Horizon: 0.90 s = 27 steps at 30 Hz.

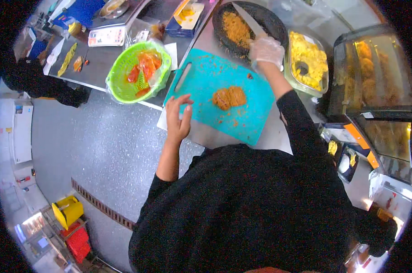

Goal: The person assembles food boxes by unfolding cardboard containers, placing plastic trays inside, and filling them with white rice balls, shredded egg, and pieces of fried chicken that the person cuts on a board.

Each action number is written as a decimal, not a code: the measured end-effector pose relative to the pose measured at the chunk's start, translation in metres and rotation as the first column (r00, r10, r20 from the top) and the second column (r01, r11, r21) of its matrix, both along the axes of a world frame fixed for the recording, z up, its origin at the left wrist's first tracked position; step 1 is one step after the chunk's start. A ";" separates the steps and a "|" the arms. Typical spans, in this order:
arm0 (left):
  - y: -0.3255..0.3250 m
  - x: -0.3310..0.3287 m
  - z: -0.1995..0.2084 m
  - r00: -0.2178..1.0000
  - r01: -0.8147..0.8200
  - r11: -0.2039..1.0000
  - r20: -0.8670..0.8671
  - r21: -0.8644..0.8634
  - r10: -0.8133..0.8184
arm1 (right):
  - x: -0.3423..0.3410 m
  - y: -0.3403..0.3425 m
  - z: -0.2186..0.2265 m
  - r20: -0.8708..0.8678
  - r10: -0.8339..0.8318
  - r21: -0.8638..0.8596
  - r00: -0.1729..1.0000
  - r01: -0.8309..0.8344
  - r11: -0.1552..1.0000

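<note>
My right hand [266, 51], in a clear plastic glove, grips a knife [249, 20] by its handle. Its long blade points up and to the left over a large dark round dish [276, 28]. Orange-brown chopped food [235, 28] lies in that dish under the blade. On the turquoise cutting board [201, 98] rest two browned, crusted pieces of food [229, 97] side by side, with crumbs scattered round them. By the board's left edge hovers my bare left hand [178, 116], fingers spread and bent, holding nothing.
A bright green basket [117, 75], lined with clear plastic, holds red-orange food on the left. To the right stand a tray of yellow food pieces [308, 63] and a lit glass display case [374, 73]. Someone's dark sleeve [46, 84] reaches in at far left.
</note>
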State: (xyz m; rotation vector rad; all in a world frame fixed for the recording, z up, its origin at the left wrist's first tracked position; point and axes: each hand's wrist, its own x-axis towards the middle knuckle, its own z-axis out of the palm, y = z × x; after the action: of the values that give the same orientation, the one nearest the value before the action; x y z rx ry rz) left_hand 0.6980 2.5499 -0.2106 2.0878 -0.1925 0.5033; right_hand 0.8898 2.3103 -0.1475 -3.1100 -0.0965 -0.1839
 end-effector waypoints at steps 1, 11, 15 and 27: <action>0.003 -0.009 -0.010 0.997 -0.026 0.998 -0.074 -0.056 0.022 | -0.014 0.003 -0.009 -0.059 0.058 0.026 0.997 -0.056 0.998; -0.012 -0.013 -0.027 0.975 -0.033 0.960 -0.220 -0.277 -0.030 | -0.135 0.028 -0.105 0.139 0.308 0.341 0.941 -0.338 0.877; -0.032 0.007 -0.013 0.984 0.114 0.965 -0.110 -0.235 -0.143 | -0.142 0.019 -0.121 0.246 0.260 0.393 0.934 -0.341 0.854; -0.135 0.017 0.003 0.920 0.351 0.884 -0.061 -0.309 -0.386 | -0.292 -0.282 -0.048 0.316 -0.446 0.863 0.838 -0.059 0.501</action>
State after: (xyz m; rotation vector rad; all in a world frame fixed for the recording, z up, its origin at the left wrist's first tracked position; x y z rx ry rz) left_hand 0.7154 2.4144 -0.2072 1.7286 -0.4115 0.1594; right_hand 0.5980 2.0282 -0.1958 -1.9690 0.2849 -0.7914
